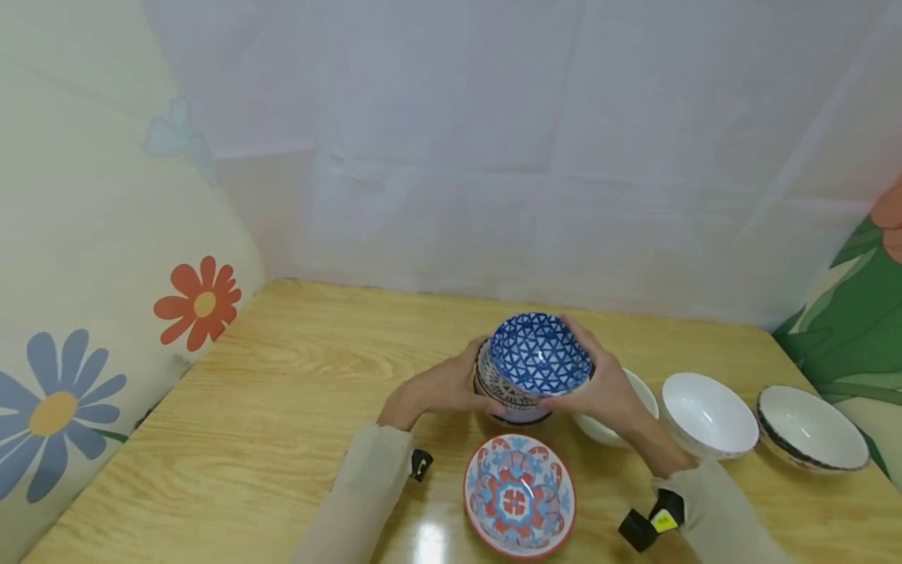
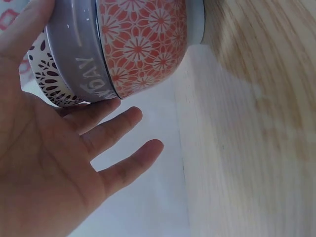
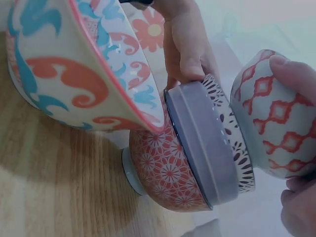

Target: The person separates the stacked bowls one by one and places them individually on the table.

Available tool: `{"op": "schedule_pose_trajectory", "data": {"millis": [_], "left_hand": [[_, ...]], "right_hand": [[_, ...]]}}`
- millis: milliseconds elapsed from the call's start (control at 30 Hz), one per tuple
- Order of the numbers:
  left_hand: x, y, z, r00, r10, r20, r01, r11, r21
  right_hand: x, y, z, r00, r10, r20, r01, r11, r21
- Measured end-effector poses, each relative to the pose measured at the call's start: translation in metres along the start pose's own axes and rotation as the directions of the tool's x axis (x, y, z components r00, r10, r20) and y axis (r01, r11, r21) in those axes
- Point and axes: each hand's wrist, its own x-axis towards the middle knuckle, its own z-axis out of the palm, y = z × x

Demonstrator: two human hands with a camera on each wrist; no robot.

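My right hand (image 1: 607,390) holds a bowl (image 1: 541,356) with a blue triangle pattern inside, tilted over a stack; its outside shows red diamonds in the right wrist view. Under it, the stack has a black-and-white patterned bowl (image 3: 242,168) at the top, a grey bowl (image 3: 205,148) with lettering in the middle and a red floral bowl (image 3: 170,170) on the table. My left hand (image 1: 447,385) grips the stack's side, thumb and fingers around the upper bowls, with some fingertips free in the left wrist view. The held bowl's base is at the top bowl's rim.
A red-and-blue patterned bowl (image 1: 520,495) stands on the wooden table (image 1: 282,415) in front of the stack. To the right are a pale bowl (image 1: 637,392) partly behind my right hand, a white bowl (image 1: 708,413) and a dark-rimmed bowl (image 1: 813,427). A white cloth (image 1: 451,157) hangs behind.
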Motion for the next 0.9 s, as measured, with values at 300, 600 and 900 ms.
{"op": "schedule_pose_trajectory", "data": {"millis": [300, 600, 900], "left_hand": [[0.0, -0.003, -0.002, 1.0, -0.011, 0.013, 0.011, 1.0, -0.015], [0.002, -0.003, -0.001, 1.0, 0.004, 0.007, -0.004, 1.0, -0.014], [0.002, -0.001, 0.0, 0.999, -0.036, -0.006, 0.036, 0.999, 0.012]], "right_hand": [[-0.015, -0.005, -0.005, 1.0, 0.009, -0.028, -0.01, 0.999, -0.033], [-0.036, -0.008, -0.016, 0.999, 0.008, -0.053, -0.009, 1.0, -0.028], [-0.062, 0.001, -0.019, 0.998, -0.024, -0.061, 0.028, 0.998, 0.054]]}}
